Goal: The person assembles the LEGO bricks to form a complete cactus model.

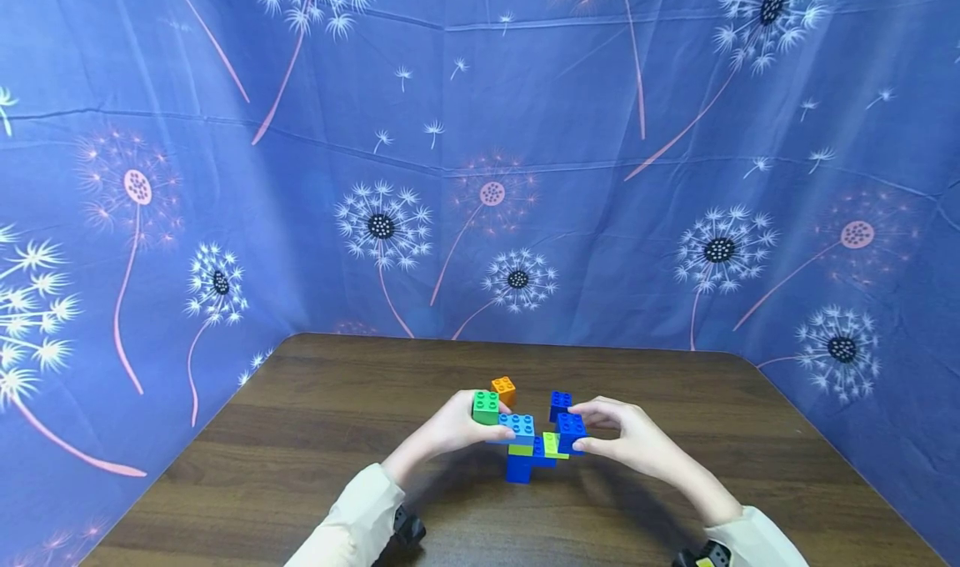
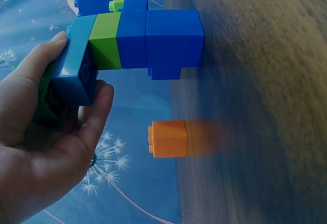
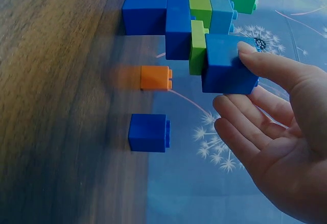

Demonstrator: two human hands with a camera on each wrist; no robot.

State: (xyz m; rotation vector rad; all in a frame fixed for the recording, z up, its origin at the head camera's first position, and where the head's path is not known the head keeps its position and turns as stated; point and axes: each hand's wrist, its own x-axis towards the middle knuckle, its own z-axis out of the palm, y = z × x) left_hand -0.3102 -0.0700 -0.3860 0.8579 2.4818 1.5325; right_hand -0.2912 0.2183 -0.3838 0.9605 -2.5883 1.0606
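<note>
Head view: left hand (image 1: 450, 427) and right hand (image 1: 626, 438) both pinch a studded, glossy plastic brick stack (image 1: 528, 449) on the woodgrain table (image 1: 300, 467).

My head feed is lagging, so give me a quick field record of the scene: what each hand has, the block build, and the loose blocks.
left hand: grips the green block and light blue block at the build's left end
right hand: fingers pinch the dark blue block at the right end
block build: blue and lime bricks joined, base on the table
loose blocks: orange block, small blue block, both behind the build
</note>
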